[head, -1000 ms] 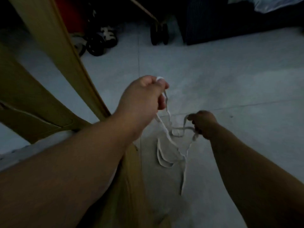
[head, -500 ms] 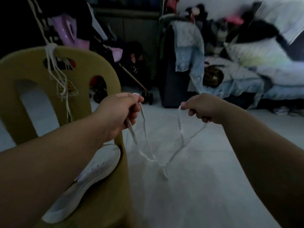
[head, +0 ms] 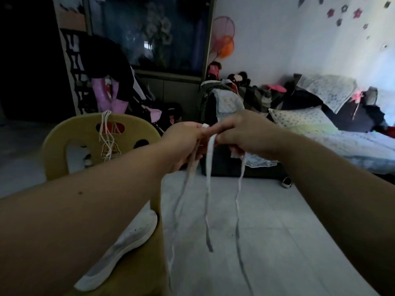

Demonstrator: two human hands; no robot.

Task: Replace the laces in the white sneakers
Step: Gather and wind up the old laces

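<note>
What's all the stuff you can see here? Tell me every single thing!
flat lace: three hanging strands, white, held above the floor
sneaker: one, white, on the chair seat
chair: one, yellow plastic, left
thin laces: a bunch, white, draped over the chair back
bed: one, pale blue bedding, right
pillows: two, pale patterned, on the bed
nets: two, pink and orange, by the wall
star stickers: several, dark, high on the wall
left hand: grips the flat lace
right hand: pinches the flat lace
</note>
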